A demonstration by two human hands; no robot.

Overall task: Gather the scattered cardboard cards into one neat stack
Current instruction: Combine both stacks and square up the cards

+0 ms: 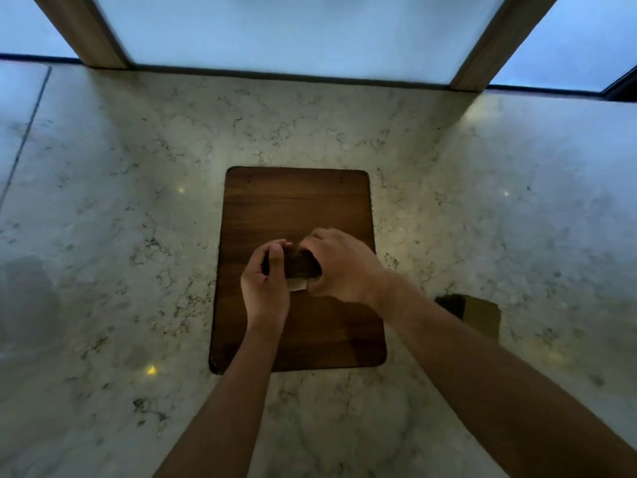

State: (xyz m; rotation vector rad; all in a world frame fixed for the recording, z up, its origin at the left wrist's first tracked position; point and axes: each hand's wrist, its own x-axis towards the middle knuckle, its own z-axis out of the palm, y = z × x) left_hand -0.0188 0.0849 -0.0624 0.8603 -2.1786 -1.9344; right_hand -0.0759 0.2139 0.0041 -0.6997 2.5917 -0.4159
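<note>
A thick stack of brown cardboard cards (pixel 299 265) stands on edge over the middle of a dark wooden board (pixel 296 205). My left hand (pixel 267 288) grips the stack's left end, thumb on the near face and fingers curled over the far side. My right hand (pixel 339 265) grips the right end from above. One pale card (pixel 297 283) sticks out below the stack between my hands. Much of the stack is hidden by my fingers.
The board lies on a marbled stone counter (pixel 138 208). A low cardboard box or pile (pixel 477 313) sits on the counter to the right of the board, beside my right forearm. Frosted window panes with wooden posts (pixel 82 29) line the counter's far edge.
</note>
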